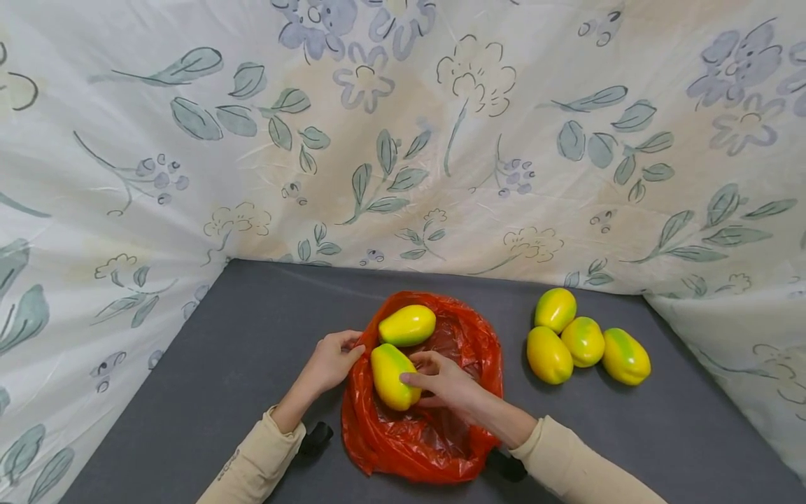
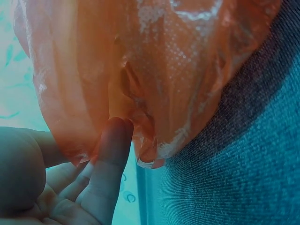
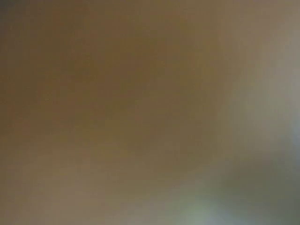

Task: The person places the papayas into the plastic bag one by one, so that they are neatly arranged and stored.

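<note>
A red plastic bag (image 1: 485,350) lies spread with its mouth upward in the middle of the head view. My left hand (image 1: 332,358) pinches the bag's left rim; in the left wrist view its fingers (image 2: 112,164) and thumb hold the thin film. Over the bag's opening, my right hand (image 1: 447,381) grips a smooth yellow-green mango (image 1: 390,374), thumb on its right side. Just beyond it, a second mango (image 1: 408,325) lies inside the bag near the far left rim. The right wrist view is a brown blur where nothing can be made out.
To the right of the bag, several more mangoes (image 1: 582,341) rest in a cluster on the dark grey table (image 1: 252,315). A floral cloth (image 1: 403,140) hangs behind the table and along its sides. Black straps (image 1: 316,439) show near the wrists.
</note>
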{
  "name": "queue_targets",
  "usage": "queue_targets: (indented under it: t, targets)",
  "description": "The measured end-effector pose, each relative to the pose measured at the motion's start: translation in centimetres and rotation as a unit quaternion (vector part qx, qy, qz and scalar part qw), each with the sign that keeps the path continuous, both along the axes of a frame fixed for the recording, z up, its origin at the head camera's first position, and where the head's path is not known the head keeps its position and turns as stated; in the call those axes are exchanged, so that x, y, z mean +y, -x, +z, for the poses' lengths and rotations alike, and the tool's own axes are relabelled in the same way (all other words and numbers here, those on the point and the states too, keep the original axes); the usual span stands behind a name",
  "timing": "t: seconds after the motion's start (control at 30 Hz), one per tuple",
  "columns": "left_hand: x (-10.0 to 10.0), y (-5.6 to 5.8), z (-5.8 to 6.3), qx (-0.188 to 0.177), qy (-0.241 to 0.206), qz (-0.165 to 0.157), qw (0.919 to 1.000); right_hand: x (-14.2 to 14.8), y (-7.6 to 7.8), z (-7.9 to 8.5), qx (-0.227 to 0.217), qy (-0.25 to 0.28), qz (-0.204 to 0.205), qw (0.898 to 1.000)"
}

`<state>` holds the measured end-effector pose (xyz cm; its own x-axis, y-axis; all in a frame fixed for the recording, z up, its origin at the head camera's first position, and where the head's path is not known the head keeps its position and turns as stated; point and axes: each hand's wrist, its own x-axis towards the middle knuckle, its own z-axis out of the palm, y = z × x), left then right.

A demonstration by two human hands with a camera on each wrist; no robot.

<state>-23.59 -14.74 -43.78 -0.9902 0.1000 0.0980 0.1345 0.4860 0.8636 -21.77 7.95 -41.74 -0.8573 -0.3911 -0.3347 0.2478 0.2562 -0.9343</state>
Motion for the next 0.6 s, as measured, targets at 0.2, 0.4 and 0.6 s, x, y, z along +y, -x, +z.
queue_targets:
  t: [0.2, 0.4, 0.6]
  targets:
    - [0.0, 0.0, 0.0, -0.001, -0.003, -0.001, 1.0000, 0.1, 0.1, 0.0, -0.013, 0.009, 0.019, 1.000]
    - [0.0, 0.1, -0.1, -0.003, 0.000, 0.001, 1.0000, 0.7, 0.3, 0.2, -0.016, 0.011, 0.032, 0.999]
    - [-0.1, 0.1, -0.1, 0.003, 0.003, -0.001, 1.0000, 2.0, 1.0, 0.3, 0.007, 0.014, 0.020, 1.000]
